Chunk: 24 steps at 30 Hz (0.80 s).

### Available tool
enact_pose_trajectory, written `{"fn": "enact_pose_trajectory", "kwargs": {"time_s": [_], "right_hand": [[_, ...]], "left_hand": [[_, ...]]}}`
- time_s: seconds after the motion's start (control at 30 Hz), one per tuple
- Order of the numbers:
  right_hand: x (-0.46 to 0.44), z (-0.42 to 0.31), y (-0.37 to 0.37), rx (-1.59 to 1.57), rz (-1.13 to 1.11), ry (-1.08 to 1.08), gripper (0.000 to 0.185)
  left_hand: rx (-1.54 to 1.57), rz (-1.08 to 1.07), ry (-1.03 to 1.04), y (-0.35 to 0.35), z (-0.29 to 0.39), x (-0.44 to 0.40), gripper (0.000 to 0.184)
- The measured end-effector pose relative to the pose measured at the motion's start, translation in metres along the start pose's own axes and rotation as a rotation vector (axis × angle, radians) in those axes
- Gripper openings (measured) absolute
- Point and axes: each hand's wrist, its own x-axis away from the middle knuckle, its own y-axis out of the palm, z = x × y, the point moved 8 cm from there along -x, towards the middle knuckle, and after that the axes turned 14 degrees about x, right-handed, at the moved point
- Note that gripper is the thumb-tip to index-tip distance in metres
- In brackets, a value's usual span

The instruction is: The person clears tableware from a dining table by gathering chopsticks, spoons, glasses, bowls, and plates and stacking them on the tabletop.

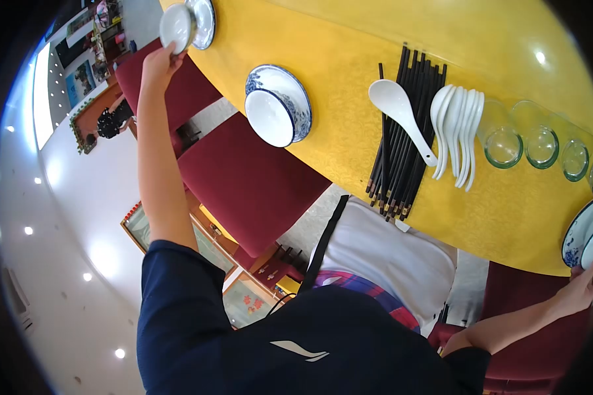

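Left arm stretched long, and the left hand (pixel 161 67) pinches a small, round, white bowl (pixel 175 29) by its rim, just beside a blue-and-white round plate (pixel 206 24) on the yellow-topped table (pixel 336 99)! Out the other way, the right hand (pixel 578 288), fingers partly curled, touches a blue-rimmed white bowl (pixel 592 249); how firmly, I can't tell.

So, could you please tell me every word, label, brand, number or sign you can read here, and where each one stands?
No words, brand names or numbers can be read.
Dark navy short-sleeved shirt: a pale swoosh-shaped mark, no letters.
Black chopsticks with brownish ends: any marking is too small to read.
White round bowl in the left hand: no text visible.
Blue rectangular wall picture: too small and blurred to read.
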Motion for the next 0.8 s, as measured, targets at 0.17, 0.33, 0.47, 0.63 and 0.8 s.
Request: {"fn": "enact_pose_trajectory", "kwargs": {"time_s": [0.17,0.33,0.47,0.63,0.8], "right_hand": [[0.002,-0.003,0.003,-0.084,0.025,0.003,0.050],[-0.002,-0.004,0.010,-0.083,-0.015,0.079,0.052],[-0.001,-0.022,0.009,-0.060,-0.049,0.048,0.050],[-0.005,-0.016,0.014,-0.135,-0.065,0.030,0.049],[-0.002,-0.024,0.013,-0.187,-0.083,0.029,0.050]], "left_hand": [[0.295,-0.032,-0.007,0.009,-0.006,0.114,0.024],[0.143,-0.004,-0.039,0.083,-0.045,0.229,0.022],[-0.046,-0.080,-0.040,0.104,-0.072,0.253,0.024],[-0.062,-0.034,0.008,0.096,-0.071,0.260,0.024],[-0.064,-0.054,-0.027,0.096,-0.079,0.263,0.025]]}}
